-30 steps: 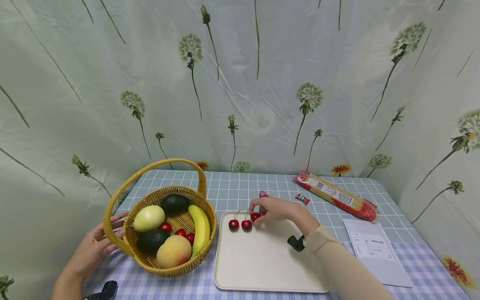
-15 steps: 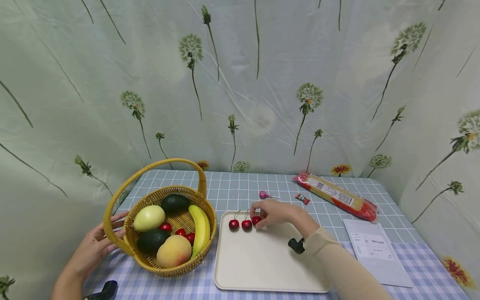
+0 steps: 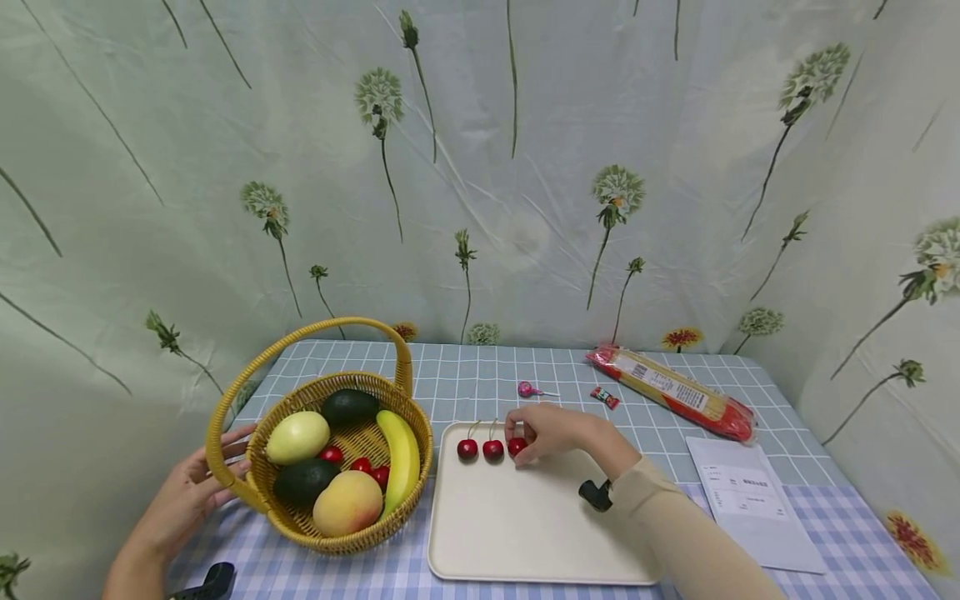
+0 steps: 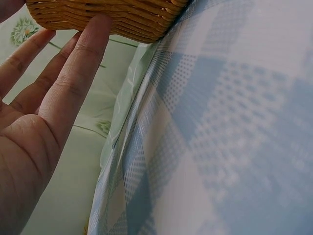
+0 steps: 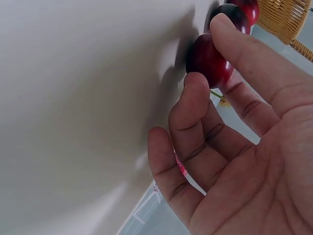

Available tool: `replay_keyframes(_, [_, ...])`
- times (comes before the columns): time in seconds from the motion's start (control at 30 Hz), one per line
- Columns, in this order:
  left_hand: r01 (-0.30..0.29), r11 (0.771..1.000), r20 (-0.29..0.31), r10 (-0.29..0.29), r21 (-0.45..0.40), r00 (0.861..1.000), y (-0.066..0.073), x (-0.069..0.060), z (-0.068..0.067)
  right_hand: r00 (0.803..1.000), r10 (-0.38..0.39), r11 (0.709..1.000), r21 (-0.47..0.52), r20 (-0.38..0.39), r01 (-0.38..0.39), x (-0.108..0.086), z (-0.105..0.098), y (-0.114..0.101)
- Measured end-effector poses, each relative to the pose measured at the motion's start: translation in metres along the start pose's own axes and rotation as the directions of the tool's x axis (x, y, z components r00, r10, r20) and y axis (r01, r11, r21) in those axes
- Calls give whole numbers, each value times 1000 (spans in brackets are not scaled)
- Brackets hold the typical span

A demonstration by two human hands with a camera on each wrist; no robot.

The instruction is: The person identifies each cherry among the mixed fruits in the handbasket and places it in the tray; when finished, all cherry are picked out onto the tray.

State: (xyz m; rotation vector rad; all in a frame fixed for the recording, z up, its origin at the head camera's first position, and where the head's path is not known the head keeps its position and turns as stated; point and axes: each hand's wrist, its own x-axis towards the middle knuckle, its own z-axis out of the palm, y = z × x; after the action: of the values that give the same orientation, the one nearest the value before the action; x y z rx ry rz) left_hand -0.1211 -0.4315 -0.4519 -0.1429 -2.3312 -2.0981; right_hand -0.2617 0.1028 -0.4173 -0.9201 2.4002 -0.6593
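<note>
At the back edge of the cream tray (image 3: 525, 533), my right hand (image 3: 551, 429) pinches a dark red cherry (image 5: 208, 61) between thumb and fingers. Two more stemmed cherries, one left (image 3: 467, 450) and one middle (image 3: 492, 451), lie on the tray beside it, making a row. My left hand (image 3: 191, 492) has its fingers extended against the left side of a yellow wicker basket (image 3: 337, 546); the left wrist view shows fingertips touching the weave (image 4: 137, 19). Inside the basket are a banana (image 3: 402, 458), a peach (image 3: 347, 503), a pale yellow fruit (image 3: 298, 437), dark avocados (image 3: 350, 407) and several cherries.
Behind the tray lie a pink lollipop (image 3: 527, 389) and a small red wrapped candy (image 3: 604, 397). A red-ended pack of noodles (image 3: 671, 392) sits at the back right, with a white labelled envelope (image 3: 753, 504) in front of it. The basket's tall handle (image 3: 255, 367) arches upward.
My right hand has shifted slightly right and toward me with its cherry, drawing level with the other two. The lollipop has come fully into view. My left hand and the basket have stayed put.
</note>
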Motion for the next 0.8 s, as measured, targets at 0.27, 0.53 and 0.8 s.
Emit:
replay_keyframes(0.27, [1, 1000, 4, -1, -8, 1000, 1, 0, 0, 1000, 29, 1000, 11, -11, -29, -2, 2, 1])
replay_keyframes(0.53, [30, 999, -21, -30, 15, 999, 2, 1, 0, 999, 49, 999, 21, -18, -48, -4, 2, 2])
replay_keyframes(0.8, [41, 999, -20, -40, 19, 999, 2, 2, -1, 999, 23, 1000, 18, -43, -22, -10, 1, 7])
